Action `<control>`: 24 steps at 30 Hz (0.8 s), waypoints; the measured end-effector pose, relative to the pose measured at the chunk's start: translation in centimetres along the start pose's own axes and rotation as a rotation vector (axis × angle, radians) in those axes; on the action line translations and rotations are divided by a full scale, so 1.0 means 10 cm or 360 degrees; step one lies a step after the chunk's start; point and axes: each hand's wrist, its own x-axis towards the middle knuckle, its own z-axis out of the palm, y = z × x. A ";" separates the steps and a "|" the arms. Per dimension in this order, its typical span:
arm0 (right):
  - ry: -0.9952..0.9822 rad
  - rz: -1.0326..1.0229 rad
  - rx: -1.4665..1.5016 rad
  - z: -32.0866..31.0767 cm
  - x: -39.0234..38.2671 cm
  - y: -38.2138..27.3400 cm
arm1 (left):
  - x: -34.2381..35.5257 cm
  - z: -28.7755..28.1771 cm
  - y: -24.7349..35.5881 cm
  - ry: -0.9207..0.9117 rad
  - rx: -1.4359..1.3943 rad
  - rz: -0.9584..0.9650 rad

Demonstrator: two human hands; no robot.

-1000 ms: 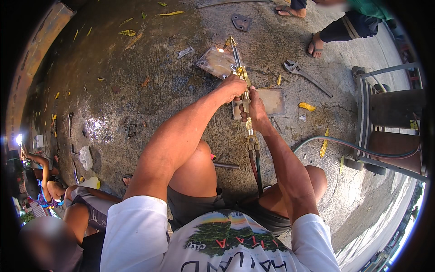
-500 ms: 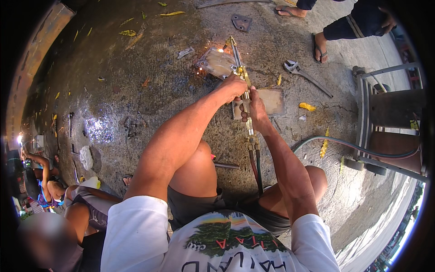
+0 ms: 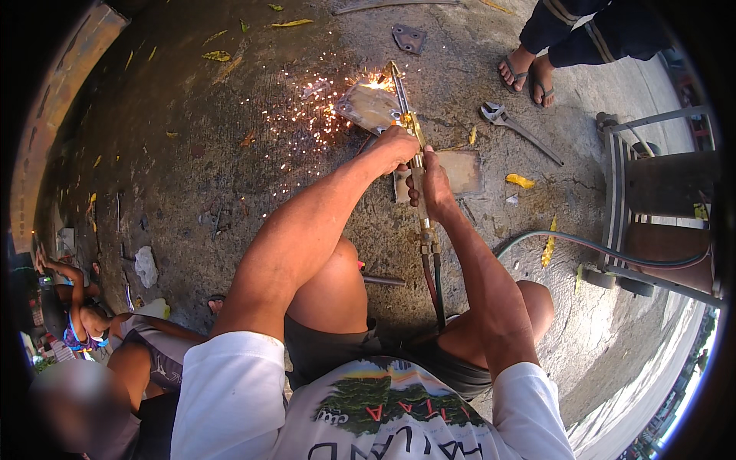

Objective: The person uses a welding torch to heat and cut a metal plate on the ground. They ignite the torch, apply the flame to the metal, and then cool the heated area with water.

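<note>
A brass cutting torch (image 3: 425, 224) points away from me, its head over the far edge of a steel plate (image 3: 369, 109) on the ground. Orange sparks (image 3: 376, 80) burst at that edge and scatter left and toward me. My left hand (image 3: 395, 147) is wrapped round the front of the torch body, near its valve. Closer to me, my right hand (image 3: 434, 185) grips the handle, fingers curled round it. Two hoses (image 3: 433, 284) run from its rear end down between my legs. Beneath my hands lies a second, squarish plate (image 3: 460, 173).
An adjustable wrench (image 3: 523, 135) lies right of the plates. A metal cart (image 3: 617, 199) with cylinders stands at right, hoses (image 3: 552, 234) leading to it. One person's sandalled feet (image 3: 529, 77) are at far right; other people (image 3: 80, 314) crouch at left. A holed plate (image 3: 409, 38) lies beyond.
The sparks have grown from a small glow into a wide spray. At top right, the standing person's feet have come together. The bright light at far left is gone. My hands stay in place.
</note>
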 end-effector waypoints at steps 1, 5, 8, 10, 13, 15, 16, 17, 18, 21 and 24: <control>0.0001 0.0004 0.0000 0.00 -0.01 0.00 | -0.01 0.00 0.01 0.0004 0.0002 0.0000; 0.0008 -0.0008 0.0003 -0.01 0.00 0.01 | -0.09 0.02 0.07 0.0019 0.0020 0.0039; 0.0004 -0.0013 0.0002 -0.02 0.01 0.01 | -0.14 0.01 0.11 0.0000 -0.0019 0.0035; -0.0010 -0.0010 0.0001 -0.01 0.01 0.01 | -0.14 0.00 0.10 -0.0006 -0.0056 0.0020; -0.0008 -0.0006 -0.0005 0.00 0.00 -0.01 | -0.12 0.00 0.09 0.0002 -0.0086 0.0010; 0.0007 -0.0018 0.0000 0.00 0.00 0.00 | -0.11 0.01 0.09 0.0005 -0.0093 0.0004; 0.0015 -0.0024 0.0002 0.00 0.00 0.01 | -0.11 0.02 0.10 0.0004 -0.0077 0.0004; 0.0016 -0.0021 0.0004 -0.01 0.00 0.01 | -0.11 0.02 0.10 0.0004 -0.0061 0.0005; 0.0012 -0.0019 0.0005 -0.01 0.00 0.01 | -0.10 0.02 0.09 0.0008 -0.0045 0.0004; 0.0030 -0.0021 -0.0002 0.02 -0.03 -0.02 | -0.05 0.00 0.05 -0.0029 -0.0055 0.0006; 0.0040 -0.0018 -0.0006 0.04 -0.06 -0.04 | -0.06 0.03 0.06 0.0028 -0.0108 -0.0014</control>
